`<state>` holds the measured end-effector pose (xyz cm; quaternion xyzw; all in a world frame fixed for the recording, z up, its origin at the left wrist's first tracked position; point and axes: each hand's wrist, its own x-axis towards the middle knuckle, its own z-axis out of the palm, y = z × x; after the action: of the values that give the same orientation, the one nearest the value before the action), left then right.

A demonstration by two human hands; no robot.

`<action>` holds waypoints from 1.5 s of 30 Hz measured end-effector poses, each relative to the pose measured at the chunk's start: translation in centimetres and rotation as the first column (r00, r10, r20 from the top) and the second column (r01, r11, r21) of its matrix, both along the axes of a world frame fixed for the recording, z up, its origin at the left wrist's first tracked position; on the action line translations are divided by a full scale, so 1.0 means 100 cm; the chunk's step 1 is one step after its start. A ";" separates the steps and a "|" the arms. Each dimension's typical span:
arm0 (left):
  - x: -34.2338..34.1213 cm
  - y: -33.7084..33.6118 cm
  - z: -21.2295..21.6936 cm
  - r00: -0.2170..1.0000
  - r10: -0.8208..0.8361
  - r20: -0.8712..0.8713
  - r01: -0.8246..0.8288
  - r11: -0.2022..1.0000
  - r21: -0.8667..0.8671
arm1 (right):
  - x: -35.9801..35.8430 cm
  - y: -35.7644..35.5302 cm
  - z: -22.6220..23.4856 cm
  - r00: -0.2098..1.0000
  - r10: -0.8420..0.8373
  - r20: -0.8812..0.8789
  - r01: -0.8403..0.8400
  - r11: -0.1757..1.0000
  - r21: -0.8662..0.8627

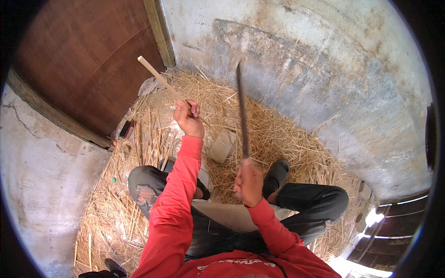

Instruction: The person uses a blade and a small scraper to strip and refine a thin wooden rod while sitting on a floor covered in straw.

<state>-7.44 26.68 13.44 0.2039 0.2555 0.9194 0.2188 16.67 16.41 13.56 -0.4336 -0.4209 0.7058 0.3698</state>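
In my left hand (187,119) is a pale, slender wooden stick (158,76), its far end slanting up to the left. The fingers are curled around its near end. My right hand (251,184) grips the handle of a long, dark-bladed knife (242,109). That blade points away from me, nearly upright in view and a little blurred, to the right of the stick and apart from it. Between and beyond the two hands, a pale block (223,146) lies among straw-like shavings (273,134).
Several pale sticks (153,146) lie left of my left forearm. A whitish wall (301,69) curves around ahead and right, and a brown wooden panel (88,60) stands at far left. My sandalled foot (276,175) rests beyond my right hand. A small dark object (126,129) sits near the panel.
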 end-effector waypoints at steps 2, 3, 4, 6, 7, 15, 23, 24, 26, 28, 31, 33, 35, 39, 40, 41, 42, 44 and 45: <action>0.007 -0.001 0.006 1.000 -0.008 -0.024 0.008 1.000 0.010 | -0.001 0.007 0.031 0.981 -0.029 -0.189 0.058 0.987 0.150; 0.010 0.000 0.008 0.999 -0.016 -0.037 0.017 1.000 0.015 | -0.003 0.006 0.039 0.977 -0.034 -0.210 0.092 0.957 0.274; 0.013 0.001 0.010 0.999 -0.022 -0.048 0.023 1.000 0.014 | -0.003 0.002 0.027 0.976 -0.024 -0.218 0.096 0.939 0.329; 0.017 0.001 0.012 0.997 -0.028 -0.074 0.029 1.000 0.011 | 0.000 -0.020 -0.034 0.972 0.004 -0.234 0.101 0.895 0.434; 0.018 0.002 0.014 0.997 -0.027 -0.074 0.029 0.999 0.020 | 0.002 -0.039 -0.069 0.999 -0.041 -0.018 0.044 0.909 0.414; 0.004 -0.009 0.021 0.989 0.102 -0.110 -0.098 0.994 0.043 | 0.033 -0.035 -0.126 0.941 -0.179 0.286 0.273 0.903 -0.333; 0.029 -0.001 0.006 0.960 -0.008 -0.280 -0.002 0.999 -0.033 | 0.014 0.004 0.016 0.949 -0.155 -0.276 0.213 0.958 0.193; 0.034 0.003 0.007 0.960 -0.021 -0.281 0.014 1.000 -0.025 | 0.013 0.001 0.001 0.964 -0.086 -0.253 0.161 0.943 0.291; 0.037 0.003 0.010 0.955 -0.030 -0.294 0.028 1.000 -0.009 | 0.012 -0.017 -0.064 0.979 0.063 -0.196 0.037 0.881 0.472; 0.039 0.004 0.012 0.962 -0.038 -0.269 0.041 0.999 0.008 | 0.014 -0.057 -0.128 0.996 0.089 -0.003 -0.087 0.980 0.178; 0.028 0.001 0.012 0.977 0.008 -0.214 0.001 0.999 0.041 | 0.006 -0.066 -0.144 0.983 -0.054 0.178 0.147 0.811 -0.567; 0.017 0.001 0.009 0.984 0.062 -0.166 -0.054 0.997 0.049 | 0.014 -0.046 -0.133 0.982 -0.143 0.126 0.190 0.779 -0.598; 0.013 -0.002 0.004 0.982 0.032 -0.188 -0.030 0.999 0.013 | 0.025 -0.021 -0.101 0.985 -0.166 0.045 0.164 0.826 -0.539; 0.019 0.002 0.007 0.973 -0.005 -0.230 0.010 1.000 0.021 | 0.026 0.010 -0.019 0.956 -0.095 -0.278 0.051 0.986 -0.161; 0.022 0.000 0.007 0.972 -0.006 -0.236 0.011 1.000 0.021 | 0.024 0.013 0.000 0.923 -0.069 -0.379 0.051 0.997 -0.058; 0.024 0.001 0.007 0.970 -0.010 -0.242 0.016 1.000 0.024 | 0.022 0.016 0.014 0.922 -0.052 -0.383 0.084 0.994 0.067; 0.026 0.002 0.009 0.968 -0.013 -0.250 0.022 0.999 0.031 | 0.018 0.013 0.010 0.914 -0.043 -0.403 0.116 0.980 0.160; 0.031 0.006 0.012 0.967 0.000 -0.256 0.003 1.000 0.008 | 0.010 0.001 -0.018 0.900 -0.023 -0.436 0.189 0.921 0.341; 0.033 0.006 0.013 0.966 0.006 -0.258 -0.007 1.000 -0.005 | 0.011 -0.013 -0.049 0.946 -0.014 -0.324 0.117 0.946 0.301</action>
<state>-4.19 27.31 14.72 0.3204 0.2852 0.8849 0.1813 17.77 15.15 8.65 -0.2633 -0.4487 0.6766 0.5211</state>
